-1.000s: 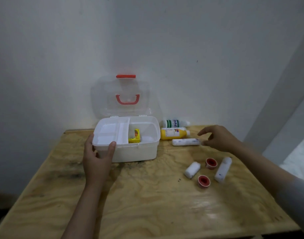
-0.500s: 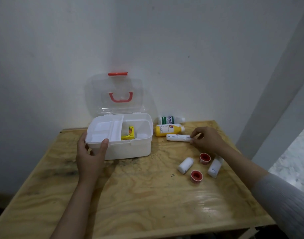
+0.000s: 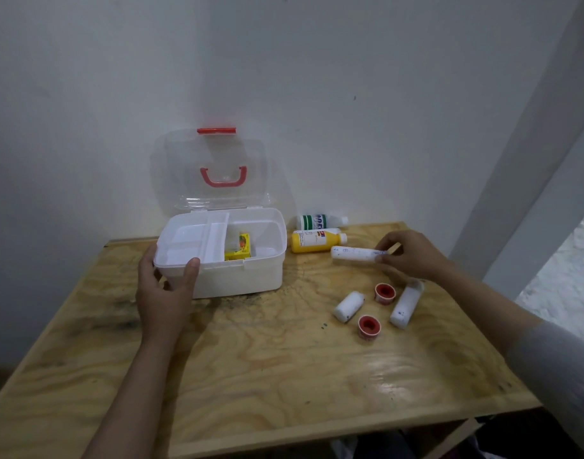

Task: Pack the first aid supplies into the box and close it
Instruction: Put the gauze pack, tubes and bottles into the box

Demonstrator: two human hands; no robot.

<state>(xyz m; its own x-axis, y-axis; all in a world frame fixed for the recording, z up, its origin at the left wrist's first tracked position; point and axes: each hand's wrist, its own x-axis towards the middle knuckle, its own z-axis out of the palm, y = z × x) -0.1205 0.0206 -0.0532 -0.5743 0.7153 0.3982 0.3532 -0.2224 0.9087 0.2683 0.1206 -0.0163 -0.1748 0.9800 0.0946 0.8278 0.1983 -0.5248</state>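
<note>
The white first aid box (image 3: 241, 276) stands open on the wooden table, its clear lid (image 3: 214, 170) with red handle leaning back against the wall. A white tray insert (image 3: 191, 241) fills its left half; a small yellow carton (image 3: 239, 250) lies in the right half. My left hand (image 3: 166, 289) grips the box's front left corner. My right hand (image 3: 409, 256) pinches the right end of a white tube (image 3: 353, 253), lifted slightly off the table. A yellow bottle (image 3: 317, 240) and a white bottle with green stripes (image 3: 318, 221) lie behind the tube.
Two white bandage rolls (image 3: 348, 306) (image 3: 406, 303) and two red-centred tape rolls (image 3: 385, 293) (image 3: 369, 327) lie on the table (image 3: 284, 376) right of the box. The white wall stands directly behind. The table's right edge drops off near a white pillar (image 3: 529, 154).
My right hand reached to the white tube, closed its fingers on the tube's right end and raised it a little. My left hand stayed on the box corner.
</note>
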